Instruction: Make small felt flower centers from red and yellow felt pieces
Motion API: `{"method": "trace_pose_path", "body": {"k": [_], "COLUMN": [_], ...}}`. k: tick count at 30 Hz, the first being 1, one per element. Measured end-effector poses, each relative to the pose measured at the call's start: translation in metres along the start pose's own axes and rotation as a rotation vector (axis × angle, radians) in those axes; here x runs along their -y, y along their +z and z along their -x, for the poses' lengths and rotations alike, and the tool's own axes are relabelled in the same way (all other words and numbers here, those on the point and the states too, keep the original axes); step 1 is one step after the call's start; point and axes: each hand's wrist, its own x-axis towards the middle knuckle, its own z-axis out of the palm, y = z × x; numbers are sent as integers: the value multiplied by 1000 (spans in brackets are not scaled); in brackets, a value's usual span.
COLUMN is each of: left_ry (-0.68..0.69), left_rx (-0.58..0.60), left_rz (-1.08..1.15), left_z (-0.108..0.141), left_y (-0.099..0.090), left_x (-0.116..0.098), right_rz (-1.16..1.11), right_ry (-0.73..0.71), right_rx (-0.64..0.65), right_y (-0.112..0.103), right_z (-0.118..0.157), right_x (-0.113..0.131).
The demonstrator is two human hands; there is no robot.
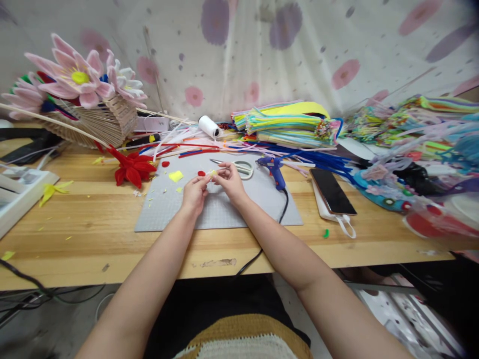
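Note:
Over the grey cutting mat [157,209], my left hand [195,195] and my right hand [231,185] meet with their fingertips close together. A small yellow piece [214,173] shows at the right fingertips, pinched there. My left fingers are closed too, but what they hold is too small to make out. Just beyond the left fingertips is a small red fuzzy piece [201,173]; whether it is held or lies on the mat is unclear. Scissors [245,170] lie behind my right hand, partly hidden by it. Yellow scraps [175,176] and a red bit [165,164] rest on the mat.
A blue glue gun [275,172] lies right of the scissors, its cord crossing the mat. A phone [333,191] rests on a white power bank. Bundled pipe cleaners [288,122] line the back. At left are a red fuzzy flower [132,167] and pink flowers [75,75].

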Motion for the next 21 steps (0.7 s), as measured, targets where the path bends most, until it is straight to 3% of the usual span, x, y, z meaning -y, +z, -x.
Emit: {"method": "trace_pose_path", "body": {"k": [4, 15, 21], "left_ry": [-21, 108, 146], "left_rx": [45, -43, -57], "left_rz": [-50, -306, -303], "left_z": [0, 1, -1], "left_y": [-2, -3, -3], "left_x": [-2, -2, 0], "right_rz": [15, 116, 142], "right_ry": [-28, -66, -90], "right_rx": [-39, -65, -50], "right_y": [-2, -1, -1], "right_z": [1, -1, -1], "right_x": [4, 1, -1]}}
